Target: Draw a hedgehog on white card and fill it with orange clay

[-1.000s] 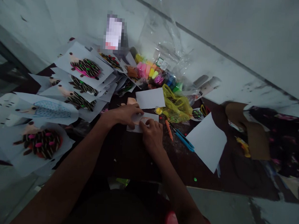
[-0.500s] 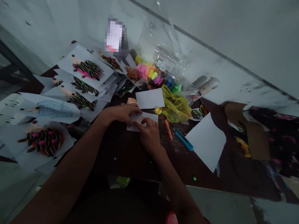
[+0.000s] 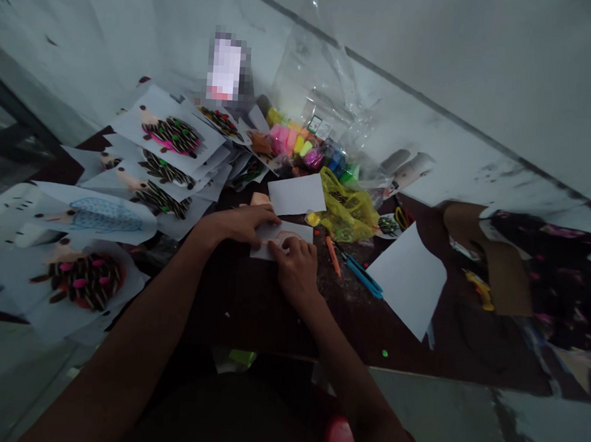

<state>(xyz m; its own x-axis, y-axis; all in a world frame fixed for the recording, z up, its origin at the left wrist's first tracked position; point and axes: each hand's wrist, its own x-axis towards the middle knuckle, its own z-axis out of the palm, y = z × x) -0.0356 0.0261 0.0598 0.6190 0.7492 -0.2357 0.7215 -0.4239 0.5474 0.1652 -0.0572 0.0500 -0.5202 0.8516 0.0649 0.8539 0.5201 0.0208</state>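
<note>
A small white sheet (image 3: pixel 299 230) with a faint orange outline lies on the dark table (image 3: pixel 250 305). My left hand (image 3: pixel 248 223) rests across the sheet's left side, its fingers spread and nothing visibly held. On the sheet's lower part is my right hand (image 3: pixel 296 258), fingers curled and pressed down; whether something small is under the fingertips is hidden. Just behind my left hand sits a peach-coloured lump (image 3: pixel 260 199). Another blank white sheet (image 3: pixel 297 194) lies behind the one under my hands.
Hedgehog pictures (image 3: pixel 170 135) are piled at the left. Clear bags with coloured clay (image 3: pixel 300 141) and a yellow bag (image 3: pixel 348 214) stand behind. To the right lie an orange marker (image 3: pixel 333 256), blue scissors or cutter (image 3: pixel 363 276) and a large white sheet (image 3: pixel 409 278).
My right hand has shifted slightly right and down, so more of the orange outline on the sheet shows. My left hand has stayed in place.
</note>
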